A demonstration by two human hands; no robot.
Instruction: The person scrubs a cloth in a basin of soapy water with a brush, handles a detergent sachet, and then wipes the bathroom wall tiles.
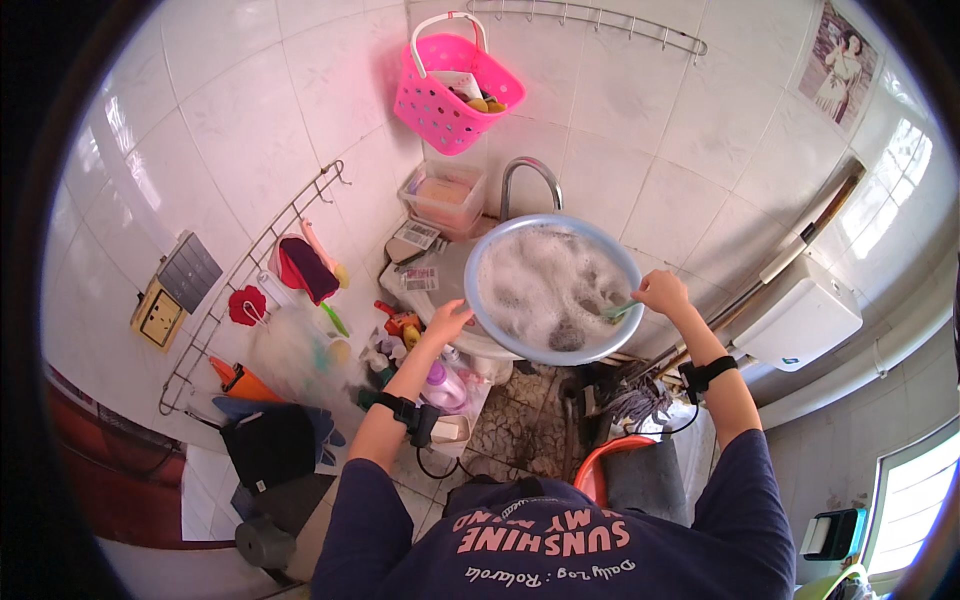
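A light blue plastic basin [474,304] full of foamy suds [544,277] rests on the white sink [442,281]. A dark patch, perhaps something wet under the foam, shows near its front rim. My right hand [660,292] is closed on the handle of a green brush or similar tool [619,308] at the basin's right rim; its far end is hidden in the suds. At the basin's left rim is my left hand [450,321], its fingers touching or very near the outer side. Behind the basin curves a chrome faucet [532,169].
A pink basket [431,97] hangs on the wall above a clear plastic box [442,195]. Bottles, including a purple-capped detergent bottle [444,388], stand lower left. An orange-red bucket [592,469] and a mop head [637,397] are lower right. A hook rack [255,262] lines the left wall.
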